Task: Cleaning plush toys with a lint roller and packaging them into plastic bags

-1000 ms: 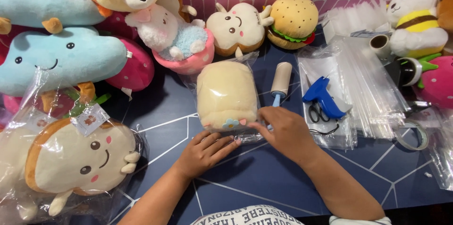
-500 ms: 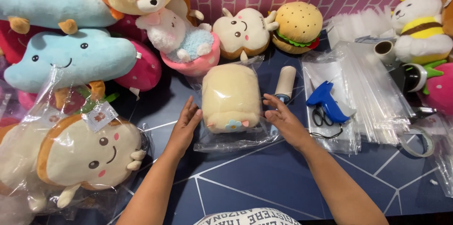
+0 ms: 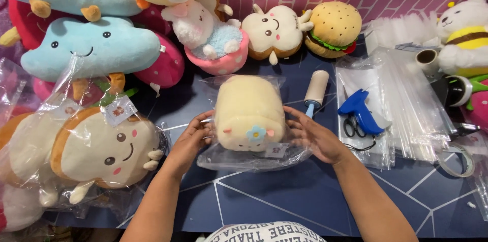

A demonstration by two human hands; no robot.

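Cream plush toy (image 3: pixel 248 113) with a blue flower on its front lies inside a clear plastic bag (image 3: pixel 239 156) on the dark blue table (image 3: pixel 305 199), centre of view. Left hand (image 3: pixel 192 140) presses the bag's left side, fingers curled onto it. Right hand (image 3: pixel 314 135) flanks the right side, fingers spread, touching the bag. Lint roller (image 3: pixel 315 89) just right; blue tagging gun (image 3: pixel 360 111) beyond; bagged toast plush (image 3: pixel 104 148) left.

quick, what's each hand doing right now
Left hand: fingers curled on the left side of the bagged cream plush.
Right hand: open, fingers spread against the bag's right side.
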